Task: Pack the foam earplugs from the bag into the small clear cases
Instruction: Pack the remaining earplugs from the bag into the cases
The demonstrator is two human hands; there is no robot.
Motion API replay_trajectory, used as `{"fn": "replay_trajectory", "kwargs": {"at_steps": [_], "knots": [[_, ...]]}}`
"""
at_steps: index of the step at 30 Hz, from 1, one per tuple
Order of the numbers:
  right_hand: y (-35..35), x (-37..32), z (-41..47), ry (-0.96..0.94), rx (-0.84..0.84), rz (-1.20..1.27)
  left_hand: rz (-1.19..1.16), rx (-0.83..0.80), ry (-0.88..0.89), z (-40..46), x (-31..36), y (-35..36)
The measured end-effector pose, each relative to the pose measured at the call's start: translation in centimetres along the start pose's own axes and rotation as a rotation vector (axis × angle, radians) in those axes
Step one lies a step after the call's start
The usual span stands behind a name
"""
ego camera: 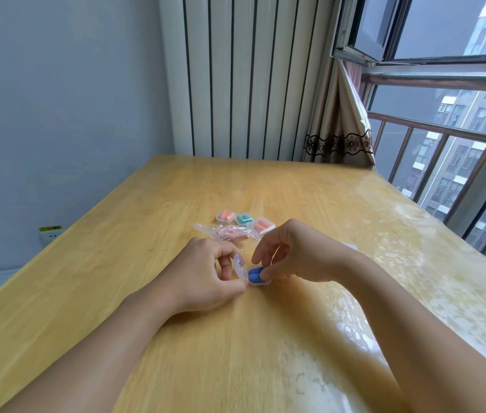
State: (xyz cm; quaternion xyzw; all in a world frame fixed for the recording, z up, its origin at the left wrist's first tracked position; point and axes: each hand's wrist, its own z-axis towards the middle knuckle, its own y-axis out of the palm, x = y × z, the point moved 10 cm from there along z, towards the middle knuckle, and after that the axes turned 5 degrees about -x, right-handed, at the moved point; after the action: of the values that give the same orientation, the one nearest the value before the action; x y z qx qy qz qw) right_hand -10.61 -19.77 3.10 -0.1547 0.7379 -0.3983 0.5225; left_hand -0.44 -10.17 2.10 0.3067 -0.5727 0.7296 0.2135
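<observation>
- Left hand (209, 269): fingers curled, pinching the near-left corner of the open clear case (258, 280); the raised lid (240, 265) stands tilted against its fingertips.
- Right hand (292, 253): fingers curled, thumb and fingertips pinching the right end of the blue earplugs (255, 274) seated in the case.
- The case base rests on the wooden table (265, 338), between the two hands.
- Clear bag (224, 232): lies just beyond the hands, with pinkish earplugs inside.
- Three filled cases sit in a row behind the bag: orange-filled case (225, 216), teal-filled case (244, 219), second orange-filled case (263, 225).
</observation>
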Motion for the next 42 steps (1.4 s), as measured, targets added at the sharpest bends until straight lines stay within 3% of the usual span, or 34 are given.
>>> {"fn": "replay_trajectory", "kwargs": {"at_steps": [6,11,17,22,27,30,38,42], "knots": [[0.3,1.0,-0.1,0.048,-0.029,0.219,-0.100,-0.027,0.069,0.3,0.6,0.3],[0.8,1.8,-0.5,0.073,-0.108,0.479,0.003,-0.061,0.112,0.4,0.8,0.9],[0.5,0.8,-0.3,0.028,-0.081,0.293,0.074,-0.139,0.102,0.4,0.7,1.8],[0.7,1.0,0.1,0.028,-0.055,0.463,0.137,-0.075,0.076,0.3,0.5,1.5],[0.5,0.8,0.3,-0.031,-0.030,0.608,0.116,0.050,0.163,0.4,1.3,0.7],[-1.2,-0.5,0.1,-0.144,0.103,0.419,0.026,0.153,0.214,0.2,2.1,-0.6],[-2.4,-3.3,-0.4,-0.315,0.330,-0.012,-0.096,0.189,0.155,0.2,1.7,-1.1],[-5.0,-0.7,-0.9,-0.203,0.423,-0.143,0.039,0.514,0.041,-0.7,0.4,-4.8]]}}
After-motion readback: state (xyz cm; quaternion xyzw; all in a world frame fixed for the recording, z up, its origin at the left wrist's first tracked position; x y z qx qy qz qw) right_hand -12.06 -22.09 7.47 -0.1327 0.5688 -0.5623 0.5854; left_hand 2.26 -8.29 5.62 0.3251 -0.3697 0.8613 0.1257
